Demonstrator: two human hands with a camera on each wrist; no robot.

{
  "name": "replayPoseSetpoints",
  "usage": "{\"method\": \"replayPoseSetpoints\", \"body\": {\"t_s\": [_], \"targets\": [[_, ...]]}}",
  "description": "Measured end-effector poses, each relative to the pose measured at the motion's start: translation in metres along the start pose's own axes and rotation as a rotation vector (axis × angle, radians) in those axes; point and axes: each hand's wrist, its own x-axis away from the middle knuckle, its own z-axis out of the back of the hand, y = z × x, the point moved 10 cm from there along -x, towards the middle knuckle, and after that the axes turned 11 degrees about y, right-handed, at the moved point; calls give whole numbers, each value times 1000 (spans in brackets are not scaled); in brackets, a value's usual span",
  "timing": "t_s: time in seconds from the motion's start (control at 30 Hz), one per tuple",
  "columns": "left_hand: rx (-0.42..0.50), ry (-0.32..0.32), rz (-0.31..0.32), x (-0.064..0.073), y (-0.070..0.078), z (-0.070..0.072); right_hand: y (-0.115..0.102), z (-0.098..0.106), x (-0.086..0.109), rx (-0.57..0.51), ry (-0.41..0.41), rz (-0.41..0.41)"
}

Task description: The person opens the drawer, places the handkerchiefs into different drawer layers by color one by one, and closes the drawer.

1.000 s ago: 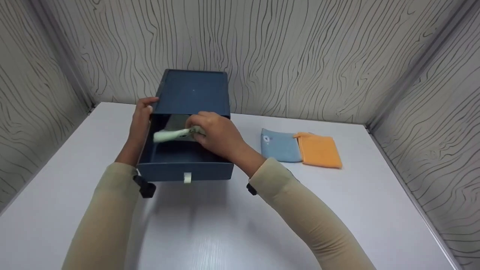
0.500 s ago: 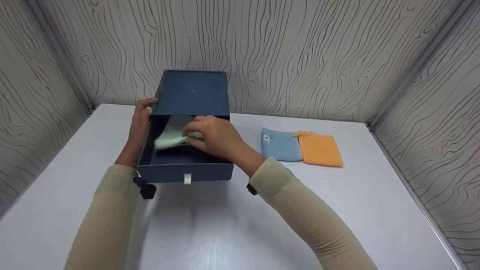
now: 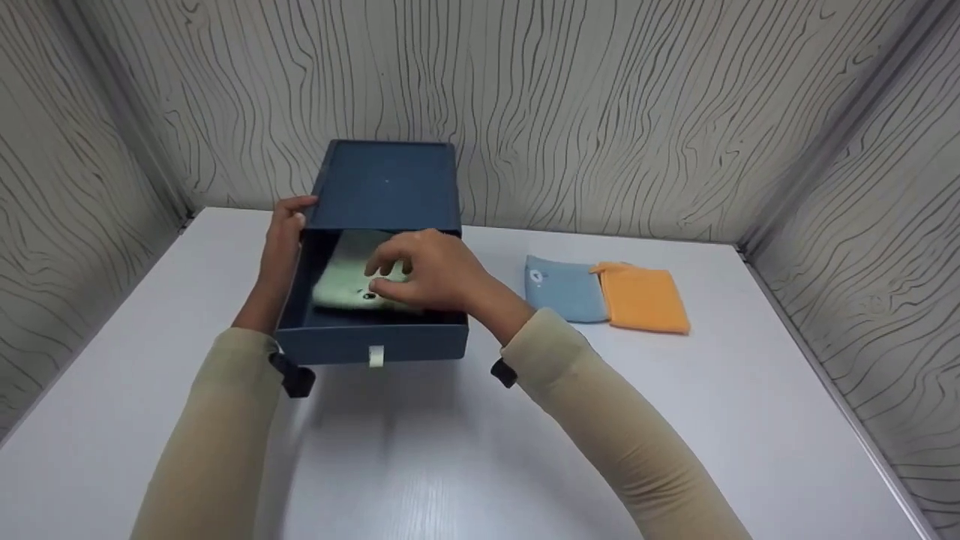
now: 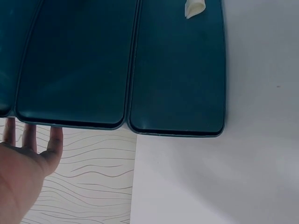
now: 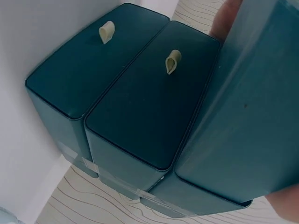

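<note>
Green cloth (image 3: 341,289) lies in pulled-out top drawer (image 3: 326,346); that one looks placed. Right hand (image 3: 435,270) over it, fingers loosely curved, gripping nothing. Left hand (image 3: 282,232) against drawer unit (image 3: 386,184), left side, fingers extended. Probably remaining: blue cloth (image 3: 566,296), orange cloth (image 3: 646,301) on bench (image 3: 750,397), right; closing drawer.

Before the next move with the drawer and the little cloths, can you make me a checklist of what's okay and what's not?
1. Top drawer pulled out: ok, it sticks out from the cabinet.
2. Green cloth inside that drawer: ok, it lies in there, partly covered by a hand.
3. Left hand at the cabinet's side: ok.
4. Right hand out of the drawer's way: not ok, it's over the green cloth.
5. Right hand completely off the green cloth: cannot tell, light contact could be hidden.
6. Blue cloth and orange cloth put away: not ok, both lie on the table.
</note>
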Motion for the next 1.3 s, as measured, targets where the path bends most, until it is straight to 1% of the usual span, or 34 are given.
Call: {"method": "replayPoseSetpoints", "body": {"t_s": [0.17, 0.23, 0.33, 0.43, 0.6, 0.67, 0.77, 0.87, 0.97, 1.13, 1.23, 1.3], "targets": [[25, -7, -20, 2, 2, -2, -1, 12, 1, -195, 57, 4], [35, -14, -17, 3, 2, -3, -3, 17, 3, -246, 78, 9], [51, -17, 7, 3, 1, -4, -9, 24, 7, -300, 100, 29], [66, -22, 30, 2, -1, -4, -18, 30, 12, -326, 120, 53], [11, -58, 64, 3, -5, -3, -32, 40, 25, -330, 174, 94], [-16, -67, 71, 4, -5, -3, -37, 43, 30, -356, 203, 107], [-6, -71, 74, 5, -4, -2, -45, 46, 36, -428, 233, 119], [2, -60, 70, 4, -3, -1, -53, 47, 42, -480, 249, 137], [3, -50, 70, 3, -3, -1, -60, 48, 47, -507, 259, 156], [13, -36, 76, 3, -3, -1, -71, 50, 55, -525, 274, 199], [1, -33, 82, 3, -2, 0, -76, 50, 61, -525, 285, 225], [-26, -29, 83, 2, -1, 0, -78, 50, 65, -520, 292, 231]]}}
